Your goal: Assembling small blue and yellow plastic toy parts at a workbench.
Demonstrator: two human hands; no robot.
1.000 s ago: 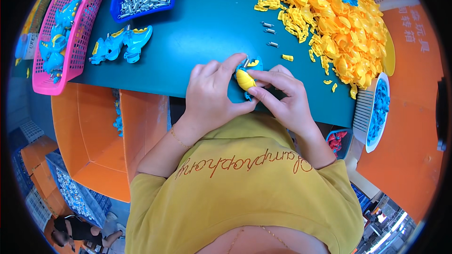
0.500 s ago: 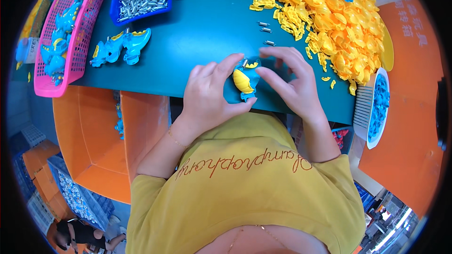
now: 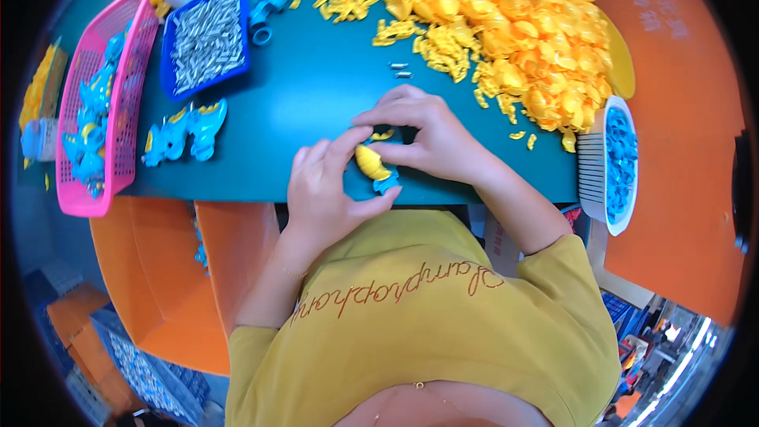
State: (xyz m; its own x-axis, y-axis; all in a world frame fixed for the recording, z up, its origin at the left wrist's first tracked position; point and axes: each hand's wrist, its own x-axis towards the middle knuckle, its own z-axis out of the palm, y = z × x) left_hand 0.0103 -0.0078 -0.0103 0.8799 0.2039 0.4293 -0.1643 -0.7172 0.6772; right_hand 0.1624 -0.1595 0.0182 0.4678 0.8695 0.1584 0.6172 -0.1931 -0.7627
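Observation:
Near the table's front edge, my left hand [image 3: 320, 196] grips a small blue-and-yellow plastic toy part [image 3: 369, 161] between thumb and fingers. The part has a rounded yellow shell and a blue lower end. From the right, my right hand [image 3: 431, 136] closes its thumb and fingers on the part's upper end, covering much of it. A yellow strip shows between the two hands. Just beyond my right hand, two small metal pieces [image 3: 403, 75] lie on the table.
Left on the green table [image 3: 300, 87] stand a pink basket [image 3: 121, 111] and a blue tray [image 3: 168, 71] of metal pieces. Blue-yellow assemblies [image 3: 186, 131] lie nearby. Yellow shells [image 3: 530, 47] are heaped far right, beside a white basket [image 3: 591, 170] of blue parts. An orange bin [image 3: 170, 277] sits below left.
My right hand has moved in from beside the part, and its thumb and fingers have closed on the upper end. The whole view has shifted. One loose metal piece no longer shows.

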